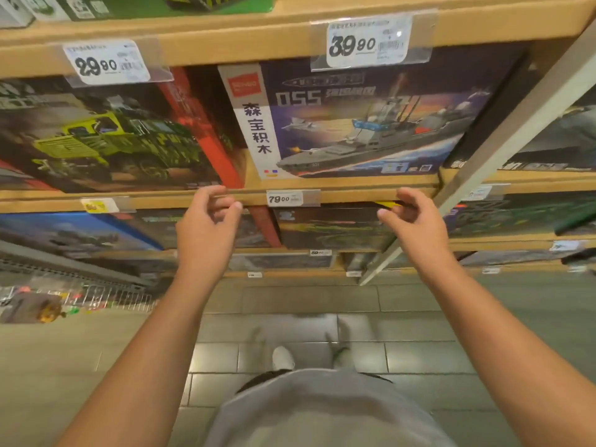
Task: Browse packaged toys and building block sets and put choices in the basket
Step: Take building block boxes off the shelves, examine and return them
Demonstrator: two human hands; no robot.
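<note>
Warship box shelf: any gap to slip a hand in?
One gap: bare shelf between the warship box and the red-edged truck box. Right of the warship box, a dark box sits tight against it. Both hands hover empty below.

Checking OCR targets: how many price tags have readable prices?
4: 29.90 tag upper left rail; 39.90 tag upper right; 79.00 tag between the hands; 59.90 tag below. Others are too blurred.

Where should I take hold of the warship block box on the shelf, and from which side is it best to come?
Take the warship box by its two short ends, one hand on each, coming straight from the front. It is wide and flat and leans back facing outward, with a gap at its left end. Both hands, left and right, hover empty below it, at the shelf edge.
</note>
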